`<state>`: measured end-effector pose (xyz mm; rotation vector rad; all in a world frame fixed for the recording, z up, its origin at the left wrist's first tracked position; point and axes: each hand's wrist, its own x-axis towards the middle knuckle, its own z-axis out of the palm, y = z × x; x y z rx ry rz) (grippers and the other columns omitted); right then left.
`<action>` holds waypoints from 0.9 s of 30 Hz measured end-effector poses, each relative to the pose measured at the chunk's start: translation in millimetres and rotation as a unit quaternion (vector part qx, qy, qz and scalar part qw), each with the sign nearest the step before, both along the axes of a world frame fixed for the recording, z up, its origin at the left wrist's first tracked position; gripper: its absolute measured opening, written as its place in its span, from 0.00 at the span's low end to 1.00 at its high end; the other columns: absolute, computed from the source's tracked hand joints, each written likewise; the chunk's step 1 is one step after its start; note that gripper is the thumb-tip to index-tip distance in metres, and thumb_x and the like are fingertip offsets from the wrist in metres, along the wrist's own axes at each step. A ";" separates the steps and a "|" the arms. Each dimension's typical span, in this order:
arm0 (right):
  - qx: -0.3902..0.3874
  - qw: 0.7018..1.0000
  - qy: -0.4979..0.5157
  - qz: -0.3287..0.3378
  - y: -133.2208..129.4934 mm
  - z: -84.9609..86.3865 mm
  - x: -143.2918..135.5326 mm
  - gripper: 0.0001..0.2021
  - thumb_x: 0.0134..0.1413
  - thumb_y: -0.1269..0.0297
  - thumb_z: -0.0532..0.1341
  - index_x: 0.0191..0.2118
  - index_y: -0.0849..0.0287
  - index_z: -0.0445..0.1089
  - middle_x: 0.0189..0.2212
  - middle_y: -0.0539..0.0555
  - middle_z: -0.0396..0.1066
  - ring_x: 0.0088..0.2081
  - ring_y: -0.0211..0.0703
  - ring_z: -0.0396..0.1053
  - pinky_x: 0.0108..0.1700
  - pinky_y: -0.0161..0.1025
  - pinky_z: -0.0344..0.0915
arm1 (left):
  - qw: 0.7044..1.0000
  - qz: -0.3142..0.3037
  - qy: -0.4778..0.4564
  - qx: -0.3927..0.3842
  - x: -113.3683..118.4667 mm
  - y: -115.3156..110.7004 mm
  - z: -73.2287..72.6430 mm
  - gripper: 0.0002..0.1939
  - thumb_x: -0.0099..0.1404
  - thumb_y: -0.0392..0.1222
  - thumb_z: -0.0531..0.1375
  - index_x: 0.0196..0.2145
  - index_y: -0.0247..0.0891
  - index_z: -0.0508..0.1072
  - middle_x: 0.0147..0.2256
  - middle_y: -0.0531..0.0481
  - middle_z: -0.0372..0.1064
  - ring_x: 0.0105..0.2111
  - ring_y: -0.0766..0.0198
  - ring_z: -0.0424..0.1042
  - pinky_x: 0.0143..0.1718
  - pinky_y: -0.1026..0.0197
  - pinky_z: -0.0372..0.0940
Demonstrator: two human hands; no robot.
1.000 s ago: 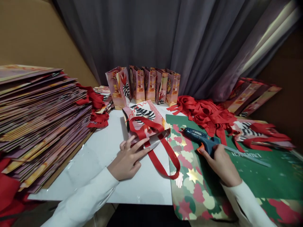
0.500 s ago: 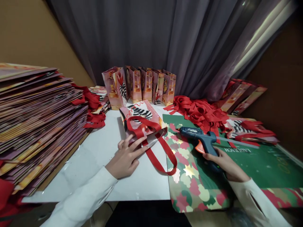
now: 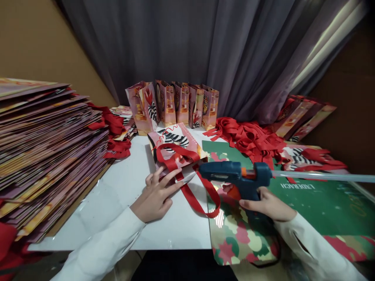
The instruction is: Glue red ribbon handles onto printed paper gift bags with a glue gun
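My right hand (image 3: 268, 205) is wrapped round the handle of a dark blue hot glue gun (image 3: 225, 173), with a clear glue stick (image 3: 319, 176) out of its back. Its nozzle points left, close to the mouth of a paper bag (image 3: 191, 142) with a zebra print. That bag lies flat on the white table, its mouth towards me and slightly parted. My left hand (image 3: 156, 195) rests at the mouth with fingers spread, index and middle fingers stretched over the rim and a red ribbon handle (image 3: 200, 201). The ribbon loops out over the table.
A tall stack of flat bags (image 3: 52, 156) fills the left side. Several upright bags (image 3: 181, 103) stand along the curtain. A heap of red ribbons (image 3: 246, 136) lies at the right back, behind a green patterned mat (image 3: 304, 210). A cord hangs at the mat's front edge.
The glue gun has come left and turned level, its nozzle now by the bag's mouth. My left hand and the bag have stayed in place.
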<state>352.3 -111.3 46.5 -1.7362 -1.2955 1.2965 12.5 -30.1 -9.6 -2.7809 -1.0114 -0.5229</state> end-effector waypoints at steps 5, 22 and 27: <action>0.150 0.971 -0.048 0.181 34.7 -0.9 -9.2 0.16 0.42 0.60 0.65 0.40 0.60 0.72 0.32 0.53 0.73 0.32 0.44 0.71 0.34 0.39 0.70 | 1.000 -0.002 0.000 -0.005 0.1 -0.5 1.2 0.34 0.55 0.30 0.52 0.59 0.50 0.67 0.66 0.44 0.47 0.61 0.33 0.42 0.48 0.37 0.52; 0.170 0.921 -0.168 0.307 90.1 -15.3 -37.0 0.15 0.44 0.68 0.64 0.42 0.60 0.74 0.39 0.55 0.75 0.39 0.47 0.71 0.42 0.39 0.68 | 1.000 -0.007 0.008 -0.010 -3.7 -3.8 1.9 0.31 0.55 0.30 0.54 0.56 0.46 0.70 0.64 0.38 0.45 0.56 0.30 0.46 0.46 0.35 0.54; 0.172 0.911 -0.165 0.335 97.8 -18.4 -41.6 0.17 0.43 0.69 0.64 0.43 0.59 0.73 0.39 0.54 0.75 0.39 0.47 0.72 0.41 0.38 0.68 | 1.000 0.001 0.002 -0.017 -3.8 -5.2 1.5 0.27 0.56 0.30 0.54 0.52 0.46 0.73 0.62 0.39 0.47 0.55 0.33 0.48 0.44 0.36 0.55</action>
